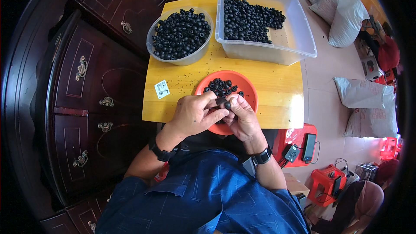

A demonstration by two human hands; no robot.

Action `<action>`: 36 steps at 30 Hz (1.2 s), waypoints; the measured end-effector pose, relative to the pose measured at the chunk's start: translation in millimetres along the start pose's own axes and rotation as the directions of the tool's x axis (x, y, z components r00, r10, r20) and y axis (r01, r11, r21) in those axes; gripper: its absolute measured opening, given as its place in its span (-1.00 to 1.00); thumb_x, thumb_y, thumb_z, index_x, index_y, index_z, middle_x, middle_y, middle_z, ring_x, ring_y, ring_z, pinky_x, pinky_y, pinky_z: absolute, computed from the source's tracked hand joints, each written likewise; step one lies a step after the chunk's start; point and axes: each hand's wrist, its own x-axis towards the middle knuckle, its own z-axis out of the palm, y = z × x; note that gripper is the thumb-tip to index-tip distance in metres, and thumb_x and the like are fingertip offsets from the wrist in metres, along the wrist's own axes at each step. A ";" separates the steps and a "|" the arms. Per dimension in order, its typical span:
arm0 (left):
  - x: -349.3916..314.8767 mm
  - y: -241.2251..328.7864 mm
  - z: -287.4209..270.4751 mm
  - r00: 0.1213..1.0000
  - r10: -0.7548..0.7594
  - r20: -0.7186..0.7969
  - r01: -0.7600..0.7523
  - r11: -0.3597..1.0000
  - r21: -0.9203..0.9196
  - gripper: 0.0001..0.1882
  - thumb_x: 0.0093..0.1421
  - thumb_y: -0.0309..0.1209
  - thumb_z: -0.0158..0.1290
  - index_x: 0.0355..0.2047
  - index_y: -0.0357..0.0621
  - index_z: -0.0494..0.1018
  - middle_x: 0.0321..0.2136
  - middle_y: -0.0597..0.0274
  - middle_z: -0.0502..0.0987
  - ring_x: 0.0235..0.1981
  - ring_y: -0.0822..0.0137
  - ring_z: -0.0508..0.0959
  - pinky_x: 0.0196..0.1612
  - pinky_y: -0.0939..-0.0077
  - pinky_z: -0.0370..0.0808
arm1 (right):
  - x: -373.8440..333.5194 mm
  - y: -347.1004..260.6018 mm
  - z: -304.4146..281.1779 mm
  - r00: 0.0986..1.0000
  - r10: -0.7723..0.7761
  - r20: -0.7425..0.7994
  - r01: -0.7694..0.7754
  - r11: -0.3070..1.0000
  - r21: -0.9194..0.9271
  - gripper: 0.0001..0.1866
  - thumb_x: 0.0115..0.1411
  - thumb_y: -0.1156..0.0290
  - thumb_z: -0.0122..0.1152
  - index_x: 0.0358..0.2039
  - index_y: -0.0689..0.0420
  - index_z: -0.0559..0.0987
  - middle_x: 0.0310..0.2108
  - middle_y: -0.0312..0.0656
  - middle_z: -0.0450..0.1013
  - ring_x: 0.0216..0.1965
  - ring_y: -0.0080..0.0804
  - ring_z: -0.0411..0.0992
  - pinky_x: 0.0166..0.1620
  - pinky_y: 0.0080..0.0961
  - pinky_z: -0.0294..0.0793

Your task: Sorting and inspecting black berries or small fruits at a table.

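Above an orange-red bowl (252, 82), my two hands meet with fingertips close together. My right hand (242, 119) pinches a small black ball-shaped part (227, 105) between thumb and fingers. Between the fingers of my left hand (193, 112) is a small dark flat piece (221, 101), close against that part; its kind is too small to make out. Several loose black round parts (223, 87), some showing ring-like holes, lie in the bowl just beyond my fingers. My hands hide the bowl's near-left area.
On the yellow table (277, 89) stand a round clear tub (186, 60) heaped with black parts and a rectangular clear bin (268, 52) partly filled with them. A white label (162, 89) lies at left. Dark wooden cabinets (93, 99) flank the left; a red stool (299, 145) holds devices at right.
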 end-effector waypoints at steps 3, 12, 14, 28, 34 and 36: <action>3.0 7.6 -6.3 0.997 -0.015 -0.081 0.002 0.987 -0.159 -0.71 0.13 -0.46 0.34 -0.15 -0.18 0.54 -0.64 0.42 0.40 -0.63 0.60 0.30 -0.55 0.61 0.27 | 4.2 1.7 -8.7 0.996 0.022 0.091 -0.029 0.997 0.071 -0.84 0.41 0.27 0.16 -0.21 0.08 0.54 -0.33 -0.33 0.51 -0.50 -0.71 0.33 -0.41 -0.77 0.37; 4.6 5.0 -6.8 0.997 0.029 -0.067 -0.038 0.991 -0.125 -0.77 0.13 -0.51 0.28 -0.20 -0.20 0.53 -0.66 0.32 0.43 -0.65 0.48 0.44 -0.53 0.52 0.38 | 5.5 8.0 -5.0 0.989 0.141 -0.037 -0.137 0.987 0.083 -0.84 0.43 0.29 0.13 -0.15 0.09 0.50 -0.32 -0.36 0.48 -0.39 -0.66 0.49 -0.32 -0.76 0.54; 7.2 2.1 -16.4 1.000 -0.006 -0.026 0.006 0.999 -0.037 -0.80 0.14 -0.42 0.27 -0.26 -0.19 0.53 -0.66 0.27 0.47 -0.65 0.38 0.49 -0.53 0.44 0.41 | 3.1 7.6 -8.6 0.986 0.164 -0.035 -0.159 0.980 0.117 -0.80 0.43 0.27 0.12 -0.08 0.11 0.50 -0.22 -0.29 0.50 -0.31 -0.57 0.53 -0.24 -0.66 0.57; 17.5 -14.9 -40.5 0.988 -0.141 -0.057 0.141 0.990 -0.005 -0.69 0.22 -0.33 0.25 -0.06 -0.16 0.56 -0.53 0.19 0.61 -0.51 0.34 0.64 -0.39 0.41 0.55 | 0.9 3.9 -4.1 0.980 0.201 -0.002 -0.195 0.953 0.231 -0.49 0.47 0.14 -0.03 0.26 0.23 0.38 0.26 0.02 0.37 0.26 -0.17 0.37 0.30 -0.22 0.39; -8.2 -4.2 12.3 0.997 -0.029 0.070 0.020 0.992 0.121 -0.67 0.17 -0.30 0.25 -0.07 -0.07 0.55 -0.56 0.20 0.60 -0.52 0.12 0.63 -0.41 0.17 0.55 | 3.6 12.6 3.0 0.982 0.190 0.022 -0.191 0.963 0.191 -0.50 0.48 0.17 -0.06 0.26 0.26 0.37 0.28 0.04 0.34 0.29 -0.11 0.32 0.36 -0.25 0.29; -10.2 -5.0 16.6 0.998 -0.020 0.062 0.009 0.985 0.173 -0.67 0.15 -0.30 0.27 -0.09 -0.06 0.54 -0.57 0.21 0.59 -0.52 0.11 0.63 -0.41 0.14 0.54 | 2.8 12.7 3.5 0.985 0.173 0.024 -0.174 0.963 0.204 -0.52 0.49 0.20 -0.10 0.25 0.27 0.37 0.30 0.05 0.32 0.30 -0.11 0.31 0.38 -0.23 0.26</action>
